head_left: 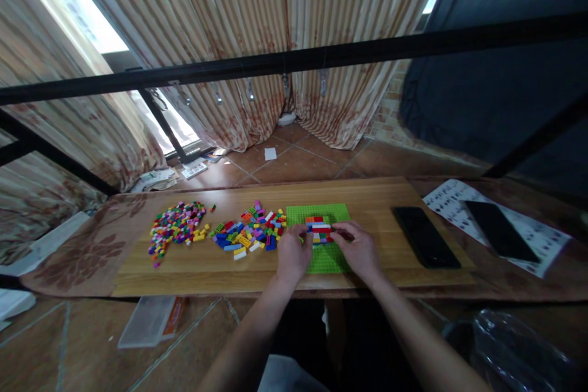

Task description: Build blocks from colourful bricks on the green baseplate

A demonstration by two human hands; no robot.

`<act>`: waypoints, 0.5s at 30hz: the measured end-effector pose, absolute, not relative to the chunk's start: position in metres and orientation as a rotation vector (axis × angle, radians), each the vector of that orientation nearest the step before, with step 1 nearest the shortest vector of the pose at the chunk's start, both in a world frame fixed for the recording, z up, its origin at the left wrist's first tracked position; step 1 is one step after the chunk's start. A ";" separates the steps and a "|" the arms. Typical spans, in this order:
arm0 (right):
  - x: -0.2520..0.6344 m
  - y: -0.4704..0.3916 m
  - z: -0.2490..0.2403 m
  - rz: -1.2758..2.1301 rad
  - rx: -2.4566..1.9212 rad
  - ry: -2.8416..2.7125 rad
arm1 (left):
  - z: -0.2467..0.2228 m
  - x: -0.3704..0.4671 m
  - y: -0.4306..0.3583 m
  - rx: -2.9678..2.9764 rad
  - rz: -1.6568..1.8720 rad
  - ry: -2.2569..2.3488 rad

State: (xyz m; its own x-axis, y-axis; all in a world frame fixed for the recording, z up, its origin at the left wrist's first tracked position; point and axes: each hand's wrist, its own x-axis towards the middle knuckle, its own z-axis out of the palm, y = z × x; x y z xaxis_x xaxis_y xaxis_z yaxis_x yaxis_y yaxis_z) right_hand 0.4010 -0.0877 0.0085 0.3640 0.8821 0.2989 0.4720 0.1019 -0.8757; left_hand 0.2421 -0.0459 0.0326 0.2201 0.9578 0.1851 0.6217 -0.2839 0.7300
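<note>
A green studded baseplate [328, 265] lies on the wooden board in front of me. On it stands a small block of toy building bricks [320, 229] in red, white, orange and blue. My left hand [294, 251] is closed at the left end of these bricks, thumb and fingers pressed to them. At the right end, my right hand [359, 249] pinches the bricks with thumb and forefinger. My fingers partly cover the lower bricks, so exactly which piece each hand grips is hard to see.
Left of the baseplate spreads a pile of larger loose bricks [248, 234], and farther left a pile of tiny bricks [178, 226]. A black phone [425, 237] lies right on the wooden board [193, 272]. Beyond it, another dark device [500, 231] rests on a printed sheet [448, 196].
</note>
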 end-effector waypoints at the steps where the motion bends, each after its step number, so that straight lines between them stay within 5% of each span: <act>1: 0.402 -0.090 0.005 0.475 -1.557 -1.196 | 0.032 0.243 -0.045 1.993 0.859 1.454; 15: 0.398 -0.080 -0.002 0.576 -1.692 -1.040 | 0.037 0.254 -0.038 1.953 0.808 1.476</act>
